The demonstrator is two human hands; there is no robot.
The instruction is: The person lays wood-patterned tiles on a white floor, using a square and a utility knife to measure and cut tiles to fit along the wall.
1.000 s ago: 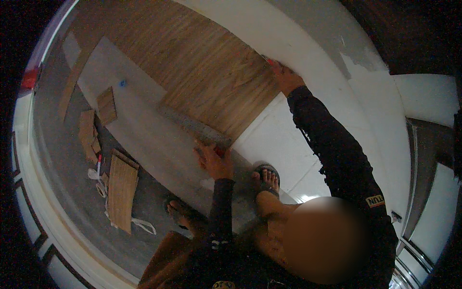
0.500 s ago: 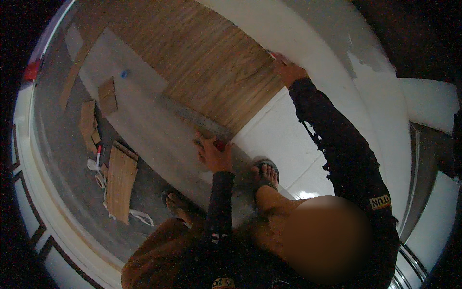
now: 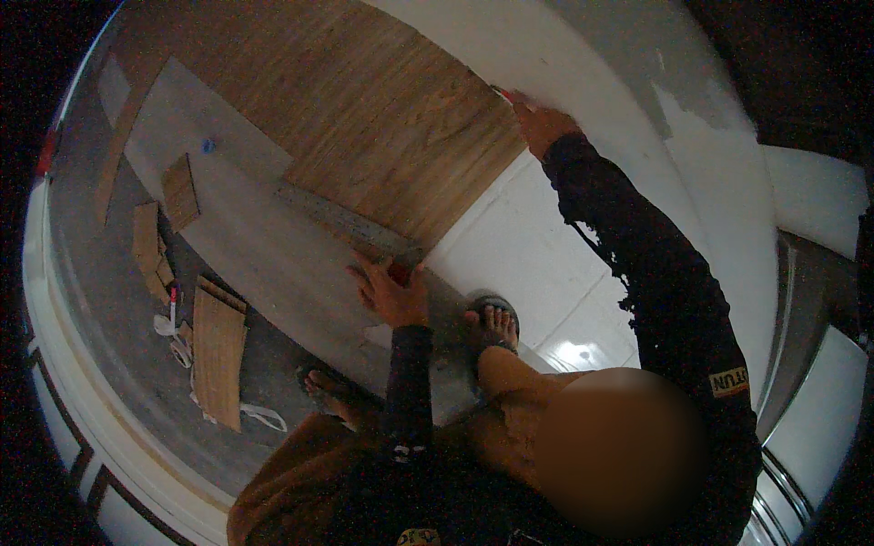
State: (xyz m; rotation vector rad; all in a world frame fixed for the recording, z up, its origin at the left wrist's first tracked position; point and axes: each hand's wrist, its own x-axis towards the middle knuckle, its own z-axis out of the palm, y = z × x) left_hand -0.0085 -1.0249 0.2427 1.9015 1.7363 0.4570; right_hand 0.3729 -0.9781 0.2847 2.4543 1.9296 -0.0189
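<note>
My right hand (image 3: pixel 543 125) reaches far out and is closed around a small red tool with a pale tip (image 3: pixel 503 94), its exact kind unclear. It is at the edge of the wood-look floor planks (image 3: pixel 391 127), where they meet the pale wall. My left hand (image 3: pixel 396 293) rests low near the planks' near corner, its fingers partly spread. A red object (image 3: pixel 401 271) shows between its thumb and fingers, mostly hidden. Just beyond that hand lies a grey speckled strip (image 3: pixel 350 220) along the planks' near edge.
White tiles (image 3: pixel 519 246) lie right of the planks, beside my sandalled foot (image 3: pixel 496 320). At left, plank offcuts (image 3: pixel 218 355), scissors (image 3: pixel 182 350) and a white strap (image 3: pixel 264 417) lie on the grey floor. A blue roll-like thing (image 3: pixel 208 146) sits on a grey sheet (image 3: pixel 246 218).
The view has shifted slightly, moving the floor items leftward in the picture. My right hand has slid a little farther up along the planks' wall edge. My left hand stays by the strip's end.
</note>
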